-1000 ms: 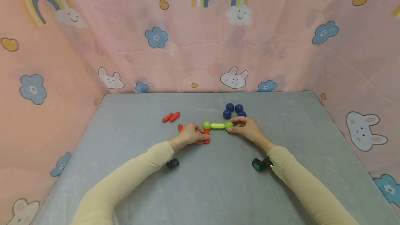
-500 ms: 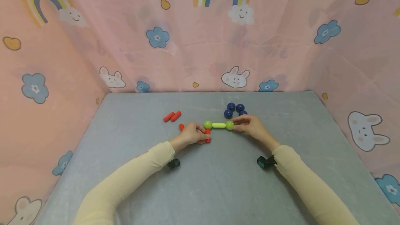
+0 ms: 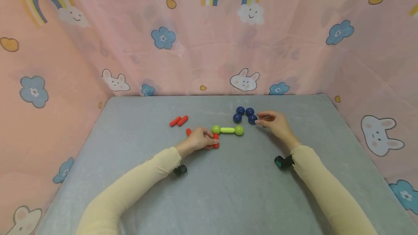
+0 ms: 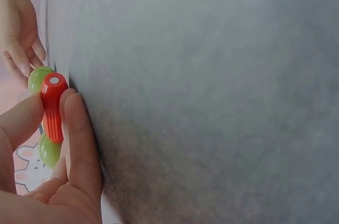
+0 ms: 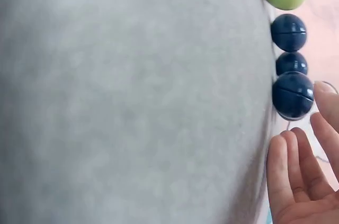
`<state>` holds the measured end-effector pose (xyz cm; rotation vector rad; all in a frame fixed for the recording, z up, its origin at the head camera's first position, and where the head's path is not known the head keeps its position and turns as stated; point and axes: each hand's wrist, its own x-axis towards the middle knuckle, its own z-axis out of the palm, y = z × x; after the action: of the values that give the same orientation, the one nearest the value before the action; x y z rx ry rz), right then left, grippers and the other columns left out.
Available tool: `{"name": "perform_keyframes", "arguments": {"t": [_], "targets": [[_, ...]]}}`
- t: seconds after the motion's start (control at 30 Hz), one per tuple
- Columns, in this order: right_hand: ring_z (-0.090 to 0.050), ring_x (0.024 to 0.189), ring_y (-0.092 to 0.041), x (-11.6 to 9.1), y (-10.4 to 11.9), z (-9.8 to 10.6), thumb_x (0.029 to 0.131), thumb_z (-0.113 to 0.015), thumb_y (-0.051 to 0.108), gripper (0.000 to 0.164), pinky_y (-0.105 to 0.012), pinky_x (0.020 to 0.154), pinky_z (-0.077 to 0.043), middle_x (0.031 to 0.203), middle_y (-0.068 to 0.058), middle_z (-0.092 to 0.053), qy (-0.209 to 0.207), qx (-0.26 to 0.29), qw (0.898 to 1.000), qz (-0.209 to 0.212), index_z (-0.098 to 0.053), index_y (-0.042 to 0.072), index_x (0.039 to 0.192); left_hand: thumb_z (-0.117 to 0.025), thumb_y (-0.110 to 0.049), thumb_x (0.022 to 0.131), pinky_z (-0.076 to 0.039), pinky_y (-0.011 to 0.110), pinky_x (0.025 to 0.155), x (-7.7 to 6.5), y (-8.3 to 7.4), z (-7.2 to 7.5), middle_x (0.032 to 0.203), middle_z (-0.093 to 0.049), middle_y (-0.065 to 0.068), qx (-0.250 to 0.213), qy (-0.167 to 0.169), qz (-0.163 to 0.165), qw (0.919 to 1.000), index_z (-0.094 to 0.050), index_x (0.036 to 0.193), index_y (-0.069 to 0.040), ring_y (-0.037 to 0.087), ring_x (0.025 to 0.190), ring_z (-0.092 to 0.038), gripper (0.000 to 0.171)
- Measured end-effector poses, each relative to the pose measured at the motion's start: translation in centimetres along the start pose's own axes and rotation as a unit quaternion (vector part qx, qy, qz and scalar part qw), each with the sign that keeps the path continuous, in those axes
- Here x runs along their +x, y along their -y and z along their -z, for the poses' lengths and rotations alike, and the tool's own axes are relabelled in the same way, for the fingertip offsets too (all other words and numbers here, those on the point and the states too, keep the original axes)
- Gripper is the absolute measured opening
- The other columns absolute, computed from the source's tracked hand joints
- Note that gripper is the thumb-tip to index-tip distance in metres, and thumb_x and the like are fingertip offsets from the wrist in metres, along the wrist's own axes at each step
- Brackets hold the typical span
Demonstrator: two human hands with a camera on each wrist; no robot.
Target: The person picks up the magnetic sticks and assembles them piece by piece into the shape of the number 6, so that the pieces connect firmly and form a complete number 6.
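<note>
Red rod (image 4: pixel 54 108) in pinch of left hand (image 3: pixel 198 139), against green ball (image 3: pixel 216 129) on table (image 3: pixel 238 188); fingers (image 5: pixel 278 168) apart on right hand (image 3: pixel 277 123), just beside blue balls (image 3: pixel 252 119); marks (image 3: pixel 147 160) on left sleeve (image 3: pixel 137 178) unreadably small.

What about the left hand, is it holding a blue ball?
No, the left hand pinches a red stick while the blue balls sit by the right hand.

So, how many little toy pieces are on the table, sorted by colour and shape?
Red rods: 4 (one held in the left hand, one partly hidden by it)
Dark blue balls: 4
Green balls: 2
Yellow-green rod: 1
Total in view: 11
</note>
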<state>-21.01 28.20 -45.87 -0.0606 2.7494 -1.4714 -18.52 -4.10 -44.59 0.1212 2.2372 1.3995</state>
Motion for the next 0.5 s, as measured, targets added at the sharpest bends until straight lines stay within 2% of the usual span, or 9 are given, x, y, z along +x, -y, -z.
{"name": "perform_keyframes", "arguments": {"t": [0.27, 0.5], "targets": [[-0.063, 0.106, -0.025, 1.0, -0.2, -0.3, 0.09, -0.073, 0.034, 0.044, -0.024, 0.079, -0.049, 0.128, -0.015, -0.065, 0.015, -0.032, 0.999, -0.01, -0.065, 0.01, 0.127, -0.078, -0.019, 0.086, -0.059, 0.026, 0.065, -0.1, -0.1, 0.0, 0.08, -0.074, 0.009, 0.014, -0.004, -0.005, 0.9999, -0.069, 0.101, 0.0, 0.009, 0.065, -0.066, 0.026], [-0.065, 0.1, -0.021, 1.4, 0.4, -0.6, 0.09, -0.074, 0.028, 0.041, -0.022, 0.075, -0.049, 0.122, -0.018, -0.068, 0.02, -0.043, 0.999, -0.01, -0.065, 0.006, 0.124, -0.077, -0.018, 0.086, -0.059, 0.026, 0.066, 0.0, 0.1, 0.0, 0.079, -0.075, 0.01, 0.011, -0.003, -0.008, 0.9999, -0.07, 0.1, 0.0, 0.008, 0.065, -0.066, 0.024]]}}
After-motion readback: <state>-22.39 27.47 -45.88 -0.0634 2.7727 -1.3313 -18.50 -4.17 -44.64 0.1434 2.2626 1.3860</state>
